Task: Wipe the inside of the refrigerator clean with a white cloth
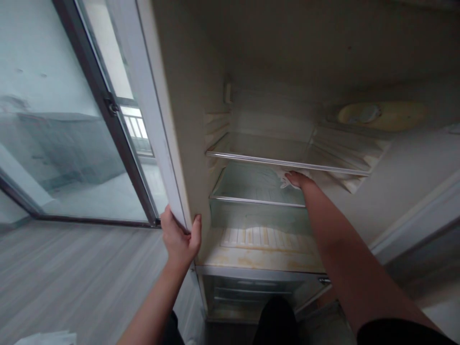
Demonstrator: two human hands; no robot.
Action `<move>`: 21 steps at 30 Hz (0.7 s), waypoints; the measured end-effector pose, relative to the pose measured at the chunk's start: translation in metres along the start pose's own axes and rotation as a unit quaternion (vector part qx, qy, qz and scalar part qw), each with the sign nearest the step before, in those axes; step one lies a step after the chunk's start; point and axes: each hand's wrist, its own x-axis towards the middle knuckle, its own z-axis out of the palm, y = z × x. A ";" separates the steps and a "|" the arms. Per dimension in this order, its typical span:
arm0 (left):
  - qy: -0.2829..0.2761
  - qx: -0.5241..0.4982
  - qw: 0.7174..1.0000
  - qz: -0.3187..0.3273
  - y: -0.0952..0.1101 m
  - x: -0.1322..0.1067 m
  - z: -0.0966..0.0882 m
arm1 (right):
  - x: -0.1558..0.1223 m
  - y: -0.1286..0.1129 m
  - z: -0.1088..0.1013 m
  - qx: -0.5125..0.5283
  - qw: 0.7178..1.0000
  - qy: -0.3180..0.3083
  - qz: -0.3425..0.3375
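An old refrigerator [179, 124] stands before me with its inside exposed. My left hand [180, 236] is wrapped round the front edge of its left side wall, thumb on the inner face. Between the two glass shelves reaches my right hand [300, 179], closed on a whitish cloth [284, 179]. The cloth lies against the lower glass shelf [247, 183], towards its right side. Just above my right hand is the upper glass shelf [266, 146]. The fingertips of my right hand are partly hidden by the cloth.
The ribbed bottom [258, 237] of the compartment has yellow-brown stains. Below it a lower compartment [251, 292] is open, near my knee. A yellowed lamp cover [383, 116] sits on the right wall. To the left are a sliding glass door [108, 110] and a grey wood-look floor [89, 273].
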 end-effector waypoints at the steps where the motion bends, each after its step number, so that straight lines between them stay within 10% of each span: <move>1: 0.000 -0.004 1.000 -0.002 0.001 0.000 0.000 | -0.005 -0.002 0.000 0.001 1.000 -0.004 0.011; 21: -0.038 -0.047 0.997 -0.041 0.010 0.003 -0.002 | -0.129 -0.032 -0.006 0.008 0.977 0.039 0.208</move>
